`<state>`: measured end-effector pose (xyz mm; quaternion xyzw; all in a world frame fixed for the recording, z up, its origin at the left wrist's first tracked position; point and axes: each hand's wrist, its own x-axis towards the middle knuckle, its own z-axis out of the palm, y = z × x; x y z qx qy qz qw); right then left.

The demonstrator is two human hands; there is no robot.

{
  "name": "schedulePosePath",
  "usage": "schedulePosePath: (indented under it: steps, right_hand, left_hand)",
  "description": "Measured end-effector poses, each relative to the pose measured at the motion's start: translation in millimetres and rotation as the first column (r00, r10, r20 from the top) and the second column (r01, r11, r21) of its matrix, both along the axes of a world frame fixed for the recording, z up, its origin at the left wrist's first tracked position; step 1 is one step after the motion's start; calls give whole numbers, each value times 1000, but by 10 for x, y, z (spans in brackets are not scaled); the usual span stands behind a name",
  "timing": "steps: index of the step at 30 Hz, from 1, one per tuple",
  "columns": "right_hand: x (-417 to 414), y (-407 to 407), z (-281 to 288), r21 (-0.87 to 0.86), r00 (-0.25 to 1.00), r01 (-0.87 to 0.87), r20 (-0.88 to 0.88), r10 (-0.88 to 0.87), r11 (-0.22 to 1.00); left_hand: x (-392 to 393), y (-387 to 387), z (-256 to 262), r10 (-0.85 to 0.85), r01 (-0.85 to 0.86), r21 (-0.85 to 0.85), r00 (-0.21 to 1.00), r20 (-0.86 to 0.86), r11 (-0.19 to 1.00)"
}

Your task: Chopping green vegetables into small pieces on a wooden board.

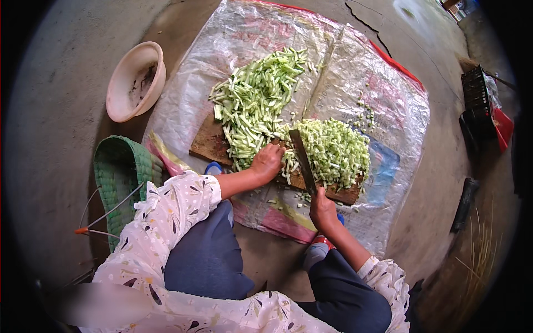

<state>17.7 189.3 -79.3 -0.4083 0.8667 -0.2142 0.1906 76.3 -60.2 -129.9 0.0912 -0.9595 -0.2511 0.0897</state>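
Note:
My right hand (323, 209) grips the handle end of a kitchen knife (303, 160), its dark blade pointing away from me across a wooden cutting board (210, 139). Left of the blade, my left hand (268, 160) rests with curled fingers on cut pale-green vegetable strips at the board's middle. A large heap of long green vegetable strips (258, 98) covers the board's left part and spills onto the sheet beyond it. On the blade's right side lies a mound of small diced pieces (337, 150). What lies under my left fingers is partly hidden.
A woven plastic sack sheet (266, 37) lies under the board, with scattered bits on it. To the left stand a pale plastic basin (135, 83) and a green woven basket (125, 166) with a wire handle. A black crate (476, 100) is at far right.

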Motion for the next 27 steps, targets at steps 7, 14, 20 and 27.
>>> schedulePosePath:
  steps: [7, 14, 20, 27]
  right_hand:
    - [-27, 69, -185, 190, 995, -92, -13, 96, 977]
    - [-1, 51, -54, 7, 994, -105, -27, 105, 994]
    - [-65, -6, -117, 107, 981, -190, -15, 193, 976]
    - [-111, 98, -122, 58, 995, -81, 55, 78, 995]
  left_hand:
    - [43, -20, -21, -46, 46, -15, 998, 39, 999]
    - [101, -34, 147, 37, -35, 61, 999, -25, 997]
    - [224, -82, 106, 2, 0, -65, 1000, 31, 998]
    - [170, 29, 250, -8, 29, -96, 975, 220, 995]
